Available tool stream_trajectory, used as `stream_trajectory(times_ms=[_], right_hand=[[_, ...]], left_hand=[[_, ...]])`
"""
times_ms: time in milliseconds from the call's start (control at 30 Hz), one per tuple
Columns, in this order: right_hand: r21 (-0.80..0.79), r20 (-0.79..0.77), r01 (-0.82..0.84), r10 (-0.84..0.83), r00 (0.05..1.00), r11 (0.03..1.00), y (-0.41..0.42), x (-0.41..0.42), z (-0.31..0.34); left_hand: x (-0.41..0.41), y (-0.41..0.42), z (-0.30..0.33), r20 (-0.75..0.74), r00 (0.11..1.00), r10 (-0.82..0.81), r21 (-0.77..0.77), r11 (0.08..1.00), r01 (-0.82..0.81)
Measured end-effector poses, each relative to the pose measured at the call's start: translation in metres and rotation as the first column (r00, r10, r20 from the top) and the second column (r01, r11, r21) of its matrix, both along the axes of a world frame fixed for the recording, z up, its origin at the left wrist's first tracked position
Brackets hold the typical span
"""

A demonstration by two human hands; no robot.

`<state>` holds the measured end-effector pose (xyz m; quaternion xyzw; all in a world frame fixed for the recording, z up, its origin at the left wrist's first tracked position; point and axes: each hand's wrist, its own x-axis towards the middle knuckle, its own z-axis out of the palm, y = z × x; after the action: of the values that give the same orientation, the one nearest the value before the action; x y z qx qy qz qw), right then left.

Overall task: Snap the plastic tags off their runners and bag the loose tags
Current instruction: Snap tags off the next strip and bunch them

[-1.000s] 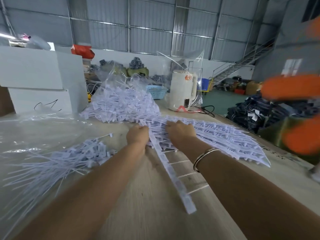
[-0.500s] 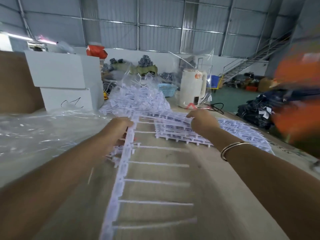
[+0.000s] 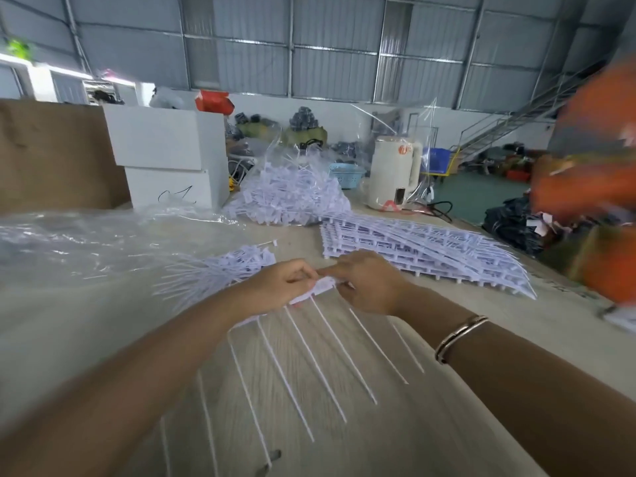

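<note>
My left hand and my right hand together grip one white runner of tags, lifted over the wooden table. Its thin white tails hang toward me in a row. A fanned stack of whole runners lies just behind my right hand. A small heap of loose tags lies left of my left hand. Farther back a clear bag full of tags stands open.
Crumpled clear plastic film covers the table's left side. White boxes and a brown board stand at the back left. A cream kettle stands at the back. A blurred person in orange is at the right.
The runner has come off the stack and turned crosswise, tails toward me. My hands have come together near its top end. The view has shifted left, bringing the loose tags back into sight.
</note>
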<state>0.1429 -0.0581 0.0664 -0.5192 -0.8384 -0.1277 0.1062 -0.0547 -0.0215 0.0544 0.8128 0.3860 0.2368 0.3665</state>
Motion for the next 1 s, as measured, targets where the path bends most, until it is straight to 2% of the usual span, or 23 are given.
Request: stream_trajectory(times_ms=[133,300,333,367,400,433,467,500,533,600,667,700,767,867,1000], right_hand=[[-0.074,0.023,0.156,-0.155,0.988,0.985,-0.002,0.035,-0.003],[-0.231,0.149,0.408,-0.382,0.912,0.883,-0.001,0.080,-0.009],[-0.269,0.131,0.428,-0.407,0.904,0.863,0.000,0.083,-0.011],[-0.306,0.038,0.414,-0.423,0.905,0.858,0.000,0.083,-0.013],[-0.319,-0.143,0.359,-0.419,0.897,0.877,-0.001,0.077,-0.014],[-0.298,-0.337,0.288,-0.382,0.860,0.910,-0.003,0.066,-0.015],[-0.242,-0.468,0.210,-0.303,0.830,0.947,-0.007,0.049,-0.016],[-0.197,-0.515,0.115,-0.203,0.833,0.974,-0.011,0.030,-0.017],[-0.157,-0.464,0.018,-0.090,0.881,0.987,-0.013,0.008,-0.020],[-0.116,-0.263,-0.094,0.061,0.963,0.989,-0.012,-0.031,-0.034],[-0.053,-0.133,-0.039,0.031,0.991,0.998,-0.008,-0.054,-0.045],[0.002,-0.136,-0.008,0.008,0.991,1.000,-0.003,-0.057,-0.049],[0.060,-0.218,0.018,-0.005,0.976,0.998,0.000,-0.055,-0.051],[0.081,-0.323,-0.013,0.038,0.946,0.997,-0.001,-0.047,-0.051],[0.060,-0.177,0.008,0.003,0.984,0.998,-0.005,-0.048,-0.053]], left_hand=[[-0.024,-0.004,-0.010,-0.248,0.968,0.027,0.123,0.992,0.004],[-0.052,-0.013,-0.020,-0.310,0.938,0.152,0.234,0.969,-0.080],[-0.055,-0.014,-0.022,-0.333,0.925,0.185,0.275,0.957,-0.092],[-0.056,-0.015,-0.025,-0.350,0.910,0.222,0.326,0.939,-0.104],[-0.057,-0.015,-0.028,-0.349,0.901,0.258,0.377,0.919,-0.117],[-0.055,-0.016,-0.031,-0.325,0.901,0.287,0.414,0.900,-0.137],[-0.052,-0.015,-0.033,-0.285,0.907,0.310,0.443,0.881,-0.162],[-0.048,-0.015,-0.034,-0.244,0.912,0.329,0.471,0.862,-0.185],[-0.043,-0.015,-0.036,-0.209,0.916,0.342,0.502,0.842,-0.200],[-0.033,-0.014,-0.040,-0.125,0.926,0.357,0.543,0.806,-0.237],[-0.029,-0.017,-0.045,-0.028,0.929,0.368,0.497,0.812,-0.307],[-0.029,-0.018,-0.046,0.018,0.927,0.374,0.446,0.827,-0.342],[-0.036,-0.020,-0.048,0.085,0.915,0.395,0.362,0.843,-0.397],[-0.045,-0.020,-0.046,0.034,0.913,0.407,0.341,0.854,-0.393],[-0.040,-0.022,-0.047,0.117,0.922,0.369,0.195,0.902,-0.386]])
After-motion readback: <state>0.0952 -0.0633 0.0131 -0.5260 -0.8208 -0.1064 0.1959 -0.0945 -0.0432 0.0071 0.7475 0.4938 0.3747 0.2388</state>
